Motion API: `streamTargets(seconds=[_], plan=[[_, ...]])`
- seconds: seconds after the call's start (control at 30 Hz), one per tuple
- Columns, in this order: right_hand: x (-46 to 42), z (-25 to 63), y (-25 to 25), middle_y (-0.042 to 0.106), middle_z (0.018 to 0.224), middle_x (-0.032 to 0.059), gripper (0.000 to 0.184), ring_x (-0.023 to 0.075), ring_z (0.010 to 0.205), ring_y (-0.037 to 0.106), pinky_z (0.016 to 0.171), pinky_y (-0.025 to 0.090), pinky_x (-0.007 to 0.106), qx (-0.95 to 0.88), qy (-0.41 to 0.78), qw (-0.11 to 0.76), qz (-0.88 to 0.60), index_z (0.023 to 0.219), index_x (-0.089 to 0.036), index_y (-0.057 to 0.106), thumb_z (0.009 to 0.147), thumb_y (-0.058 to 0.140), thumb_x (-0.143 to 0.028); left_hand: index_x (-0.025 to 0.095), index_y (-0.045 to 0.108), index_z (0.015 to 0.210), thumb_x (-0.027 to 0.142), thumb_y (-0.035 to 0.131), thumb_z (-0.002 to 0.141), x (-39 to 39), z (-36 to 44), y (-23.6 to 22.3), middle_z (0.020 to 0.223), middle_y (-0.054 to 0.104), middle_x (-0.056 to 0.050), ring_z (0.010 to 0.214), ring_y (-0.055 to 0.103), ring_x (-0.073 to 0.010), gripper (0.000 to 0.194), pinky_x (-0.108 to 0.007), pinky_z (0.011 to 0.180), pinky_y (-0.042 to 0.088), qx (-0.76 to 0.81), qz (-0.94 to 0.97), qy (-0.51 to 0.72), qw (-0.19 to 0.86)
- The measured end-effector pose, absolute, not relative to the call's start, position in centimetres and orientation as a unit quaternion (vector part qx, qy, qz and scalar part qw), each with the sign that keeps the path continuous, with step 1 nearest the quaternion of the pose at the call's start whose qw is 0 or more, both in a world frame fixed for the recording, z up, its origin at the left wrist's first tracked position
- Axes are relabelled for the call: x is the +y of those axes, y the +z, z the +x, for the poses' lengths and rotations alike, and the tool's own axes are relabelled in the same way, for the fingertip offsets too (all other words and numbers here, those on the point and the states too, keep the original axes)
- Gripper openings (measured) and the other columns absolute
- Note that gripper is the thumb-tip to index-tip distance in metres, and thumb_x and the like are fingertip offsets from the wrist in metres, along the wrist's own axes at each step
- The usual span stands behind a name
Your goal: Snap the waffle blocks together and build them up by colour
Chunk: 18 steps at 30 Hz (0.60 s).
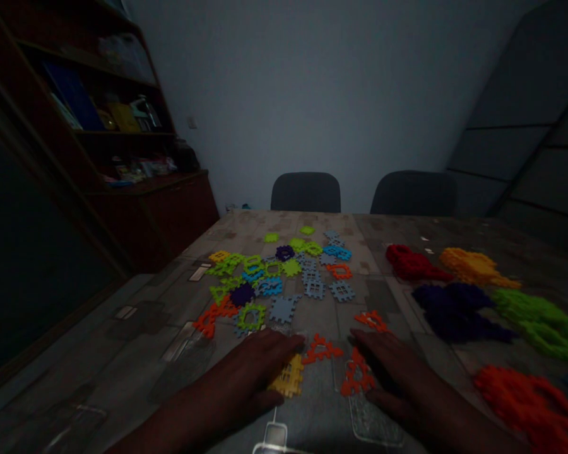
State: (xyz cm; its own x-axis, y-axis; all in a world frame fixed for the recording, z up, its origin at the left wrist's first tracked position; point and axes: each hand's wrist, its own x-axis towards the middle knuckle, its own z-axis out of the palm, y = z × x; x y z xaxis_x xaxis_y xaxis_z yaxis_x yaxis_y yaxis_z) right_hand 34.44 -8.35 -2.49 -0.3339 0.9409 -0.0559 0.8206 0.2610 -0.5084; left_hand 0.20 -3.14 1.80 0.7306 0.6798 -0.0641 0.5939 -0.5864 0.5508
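My left hand (258, 362) rests low over the table, its thumb spread from the other fingers. A yellow window-patterned interlocking tile (291, 375) lies between them, partly hidden by the hand. To the right, my right hand (392, 362) is also spread, beside an orange triangular tile (358, 373) that it partly borders. Between the two hands lies another orange triangular tile (320, 349). A third orange triangular tile (372, 320) lies just beyond my right fingertips. Neither hand visibly grips anything.
Many loose tiles in green, grey, blue, purple and orange are scattered ahead, among them a grey square tile (283, 309). On the right are colour-sorted heaps: red (411, 261), yellow (473, 266), purple (454, 309), green (539, 318), orange (525, 400). Chairs (305, 191) stand behind the table.
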Motion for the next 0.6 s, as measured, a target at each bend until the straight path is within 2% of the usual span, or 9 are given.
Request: streamTargets(seconds=[0.23, 0.33, 0.5, 0.6], plan=[[-8.4, 33.7, -0.5, 0.036, 0.163, 0.0131, 0.076, 0.0301, 0.149, 0.032, 0.121, 0.029, 0.054, -0.773, 0.252, 0.115, -0.571, 0.158, -0.023, 0.033, 0.089, 0.063, -0.024, 0.042, 0.028, 0.156, 0.017, 0.070, 0.084, -3.1, 0.5, 1.8, 0.155, 0.045, -0.004, 0.140, 0.043, -0.0317, 0.087, -0.053, 0.117, 0.036, 0.357, 0.891, 0.059, 0.276], [-8.6, 33.4, -0.2, 0.039, 0.161, 0.0132, 0.073, 0.0304, 0.148, 0.034, 0.120, 0.030, 0.055, -0.774, 0.251, 0.120, -0.569, 0.158, -0.023, 0.034, 0.090, 0.061, -0.022, 0.044, 0.026, 0.156, 0.021, 0.070, 0.087, -3.3, 0.6, 2.0, 0.158, 0.042, -0.004, 0.142, 0.040, -0.0329, 0.085, -0.056, 0.118, 0.034, 0.370, 0.886, 0.056, 0.272], [-8.7, 33.7, -2.0, 0.046, 0.157, 0.0107, 0.074, 0.0311, 0.144, 0.041, 0.117, 0.035, 0.054, -0.788, 0.216, 0.162, -0.554, 0.157, -0.028, 0.035, 0.089, 0.065, -0.023, 0.048, 0.023, 0.155, 0.020, 0.071, 0.086, -3.3, 0.4, 1.6, 0.159, 0.041, -0.002, 0.142, 0.040, -0.0340, 0.089, -0.058, 0.117, 0.036, 0.377, 0.886, 0.065, 0.261], [-8.9, 33.9, -2.6, 0.047, 0.156, 0.0093, 0.072, 0.0316, 0.142, 0.043, 0.117, 0.036, 0.052, -0.791, 0.211, 0.159, -0.551, 0.156, -0.031, 0.036, 0.091, 0.066, -0.027, 0.049, 0.018, 0.156, 0.019, 0.071, 0.086, -3.3, 0.4, 1.2, 0.158, 0.042, -0.003, 0.141, 0.040, -0.0334, 0.093, -0.057, 0.116, 0.036, 0.376, 0.889, 0.061, 0.253]])
